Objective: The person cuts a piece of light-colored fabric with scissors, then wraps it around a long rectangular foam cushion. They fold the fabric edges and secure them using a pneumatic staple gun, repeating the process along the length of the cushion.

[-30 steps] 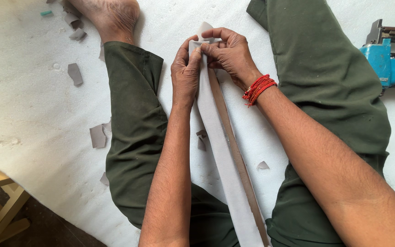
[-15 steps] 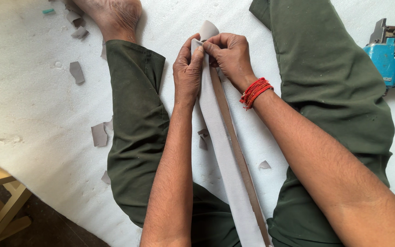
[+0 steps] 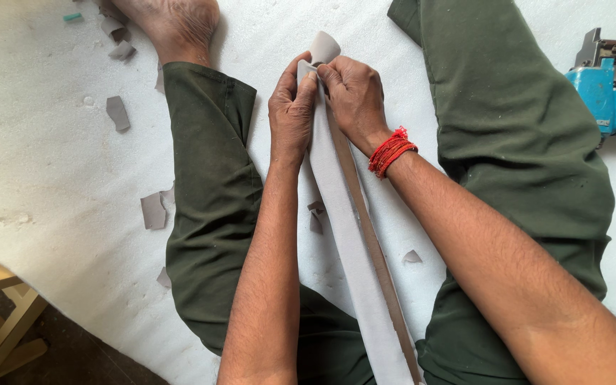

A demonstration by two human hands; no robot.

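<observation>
Fingers (image 3: 308, 75) on strip (image 3: 344, 214), scraps (image 3: 152, 210) around

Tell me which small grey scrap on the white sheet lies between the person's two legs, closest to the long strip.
The grey scrap beside the long strip, just below the left hand. Most other scraps lie outside the left leg; one sits further right.

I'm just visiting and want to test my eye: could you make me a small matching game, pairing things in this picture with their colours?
Things:
1. long strip held by the left hand and right hand
2. wrist threads
3. power tool
4. trousers

Colours:
A. dark green
B. grey
C. red
D. bright blue

Pairs: 1-B, 2-C, 3-D, 4-A
</observation>
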